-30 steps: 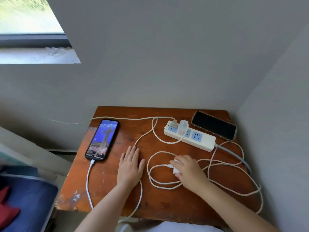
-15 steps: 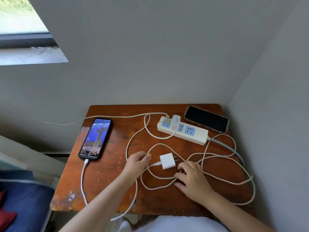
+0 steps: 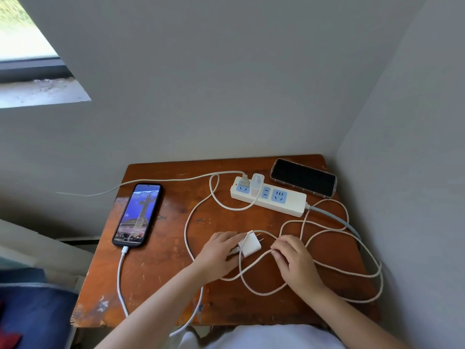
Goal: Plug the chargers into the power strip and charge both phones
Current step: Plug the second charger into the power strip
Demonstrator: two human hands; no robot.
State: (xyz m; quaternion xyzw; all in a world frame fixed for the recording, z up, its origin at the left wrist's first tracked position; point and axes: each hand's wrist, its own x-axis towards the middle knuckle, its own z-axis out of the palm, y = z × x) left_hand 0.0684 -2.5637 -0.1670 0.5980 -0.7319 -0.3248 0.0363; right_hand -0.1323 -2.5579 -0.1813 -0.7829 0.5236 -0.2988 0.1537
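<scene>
Now, left hand (image 3: 218, 253) gripping charger (image 3: 250, 245), unplugged

A single head-worn, wide-angle view looks forward and steeply down from above the near edge of a small wooden table (image 3: 156, 268), close enough that both forearms enter from the bottom of the frame. It faces a room corner, where two grey walls (image 3: 226, 96) meet behind the table (their lines bend with the lens), and a window (image 3: 22, 46) sits upper left.
</scene>
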